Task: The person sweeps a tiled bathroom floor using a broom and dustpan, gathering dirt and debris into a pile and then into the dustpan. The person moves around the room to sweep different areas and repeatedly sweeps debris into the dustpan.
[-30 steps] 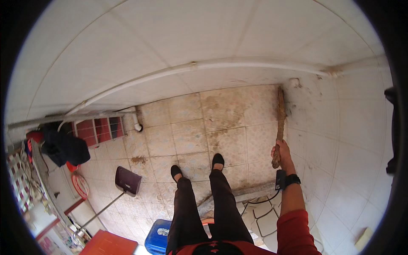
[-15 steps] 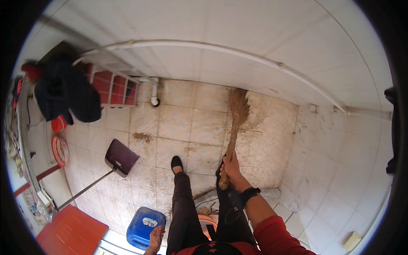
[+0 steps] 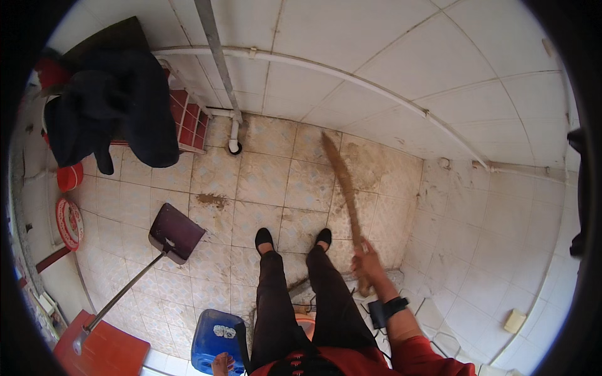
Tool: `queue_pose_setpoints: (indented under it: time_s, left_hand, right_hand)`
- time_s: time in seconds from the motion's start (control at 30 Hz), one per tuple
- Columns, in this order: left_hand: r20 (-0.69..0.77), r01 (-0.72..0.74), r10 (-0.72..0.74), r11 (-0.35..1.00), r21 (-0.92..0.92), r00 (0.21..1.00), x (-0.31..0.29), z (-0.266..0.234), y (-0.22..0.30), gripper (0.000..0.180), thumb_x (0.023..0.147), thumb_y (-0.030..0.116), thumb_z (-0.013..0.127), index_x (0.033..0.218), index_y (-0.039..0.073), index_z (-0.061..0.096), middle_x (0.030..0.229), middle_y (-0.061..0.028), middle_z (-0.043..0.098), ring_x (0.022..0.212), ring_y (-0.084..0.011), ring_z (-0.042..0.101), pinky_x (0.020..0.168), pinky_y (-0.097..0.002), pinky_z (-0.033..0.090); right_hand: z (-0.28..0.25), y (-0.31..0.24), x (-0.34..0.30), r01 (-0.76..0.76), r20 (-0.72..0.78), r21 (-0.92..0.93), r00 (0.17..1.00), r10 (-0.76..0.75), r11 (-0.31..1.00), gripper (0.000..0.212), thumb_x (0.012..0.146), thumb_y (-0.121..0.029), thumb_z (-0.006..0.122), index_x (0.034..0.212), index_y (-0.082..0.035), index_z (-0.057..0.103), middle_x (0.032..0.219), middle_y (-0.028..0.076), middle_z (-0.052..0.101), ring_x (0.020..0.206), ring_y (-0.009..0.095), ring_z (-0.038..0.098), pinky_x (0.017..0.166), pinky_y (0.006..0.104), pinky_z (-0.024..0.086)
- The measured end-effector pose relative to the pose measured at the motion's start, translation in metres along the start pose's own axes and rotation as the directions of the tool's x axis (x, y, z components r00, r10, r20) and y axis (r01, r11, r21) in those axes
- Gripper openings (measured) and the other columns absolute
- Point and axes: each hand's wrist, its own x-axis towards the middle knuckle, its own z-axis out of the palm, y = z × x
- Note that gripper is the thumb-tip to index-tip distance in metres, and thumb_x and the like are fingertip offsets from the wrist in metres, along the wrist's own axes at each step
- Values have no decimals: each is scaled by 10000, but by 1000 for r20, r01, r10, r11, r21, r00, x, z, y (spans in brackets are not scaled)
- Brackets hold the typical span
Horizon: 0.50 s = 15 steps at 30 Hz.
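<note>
My right hand [image 3: 369, 260] is closed round the handle of a straw broom [image 3: 348, 195]. The broom slants up and to the left above the tiled floor, and its head shows as a narrow, slightly blurred brown strip. I cannot tell whether its tip touches the tiles. At the lower edge my left hand [image 3: 222, 364] hangs in front of a blue plastic container [image 3: 216, 335]; its loosely bent fingers appear to hold nothing. A dark purple dustpan [image 3: 177, 232] with a long metal handle lies on the floor to the left.
Brown dirt [image 3: 211, 200] marks the tiles beyond the dustpan. A white drain pipe [image 3: 234, 136] enters the floor by the far wall, near a red rack [image 3: 190, 122] with dark cloth hanging over it. A red board [image 3: 103, 351] is at lower left, a patterned basin [image 3: 69, 224] at left.
The broom has swung from a broad, fanned view to a narrow one. My right hand has moved right and lower, my right foot has come into view, and the view has shifted slightly.
</note>
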Motion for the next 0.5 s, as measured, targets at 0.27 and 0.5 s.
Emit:
queue_pose_setpoints:
  time_s: [0.27,0.5]
  left_hand:
    - [31,3,-5,996,94,1000,17,30,80,397,841,447,615,1063,121,571,938,-52,642,807,-187,638,662,-324,509]
    - [32,-9,4,985,172,999,14,53,117,367,854,419,616,1055,114,578,949,-56,641,840,-189,635,690,-340,507]
  right_hand:
    - [-115,-179,17,102,-142,-701,950,-278,706,592,820,-118,582,1361,-73,347,613,77,523,453,185,506,390,351,450]
    - [-75,-244,-2,266,59,-607,955,-291,749,593,789,-73,572,1342,-13,367,604,81,525,451,168,513,396,343,453]
